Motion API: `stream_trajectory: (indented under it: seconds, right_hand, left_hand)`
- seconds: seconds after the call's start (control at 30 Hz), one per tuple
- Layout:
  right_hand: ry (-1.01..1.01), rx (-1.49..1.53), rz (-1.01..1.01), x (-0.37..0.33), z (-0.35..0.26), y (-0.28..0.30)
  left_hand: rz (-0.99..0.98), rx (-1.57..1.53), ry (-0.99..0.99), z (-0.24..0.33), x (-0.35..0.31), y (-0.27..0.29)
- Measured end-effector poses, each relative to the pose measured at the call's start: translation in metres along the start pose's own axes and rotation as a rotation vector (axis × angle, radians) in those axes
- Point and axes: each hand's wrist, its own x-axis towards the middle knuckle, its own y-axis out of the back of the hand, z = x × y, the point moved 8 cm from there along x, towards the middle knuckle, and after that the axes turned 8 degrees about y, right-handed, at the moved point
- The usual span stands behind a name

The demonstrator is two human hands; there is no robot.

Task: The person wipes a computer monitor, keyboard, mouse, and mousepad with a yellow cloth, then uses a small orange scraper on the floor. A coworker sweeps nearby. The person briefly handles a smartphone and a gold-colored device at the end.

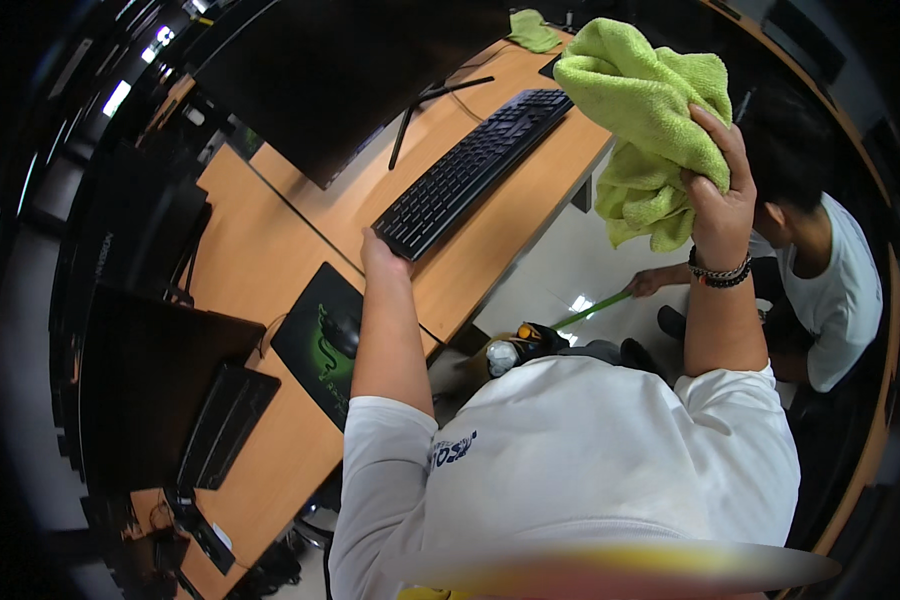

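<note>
My right hand [718, 195] is raised and grips a large crumpled lime-green cloth [647, 120], held above the floor gap beside the desk. My left hand [380, 252] reaches forward and touches the near corner of a black keyboard [475, 165] lying diagonally on the wooden desk [490, 240]. I cannot tell whether those fingers grip the keyboard's edge or just rest on it. A dark monitor [340, 80] stands behind the keyboard.
A black mouse [342, 333] sits on a black and green mouse pad [315, 340] to the left. Another monitor [155, 385] and keyboard [225, 425] are nearer left. A second green cloth [533, 30] lies far back. Another person in a white shirt [840, 290] crouches right, holding a green stick [595, 308].
</note>
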Motion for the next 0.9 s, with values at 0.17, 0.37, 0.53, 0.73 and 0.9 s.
stream_trajectory:
  seconds: [0.17, 0.37, 0.53, 0.73, 0.9]
  right_hand:
    - [-0.043, 0.089, 0.011, -0.007, 0.040, 0.001]
    - [-0.239, 0.182, 0.110, -0.030, 0.071, 0.020]
    - [-0.216, 0.104, 0.133, -0.039, 0.055, 0.039]
    - [-0.186, 0.009, 0.060, -0.043, 0.040, 0.044]
    - [-0.076, -0.153, -0.395, -0.059, 0.036, -0.067]
  left_hand:
    - [0.159, 0.074, -0.077, 0.006, -0.006, 0.010]
    - [0.186, 0.100, -0.078, 0.004, -0.007, 0.009]
    - [0.156, 0.089, -0.028, -0.006, -0.009, 0.005]
    - [0.065, 0.060, -0.034, -0.010, -0.002, 0.007]
    - [0.108, 0.105, -0.089, -0.010, 0.003, 0.014]
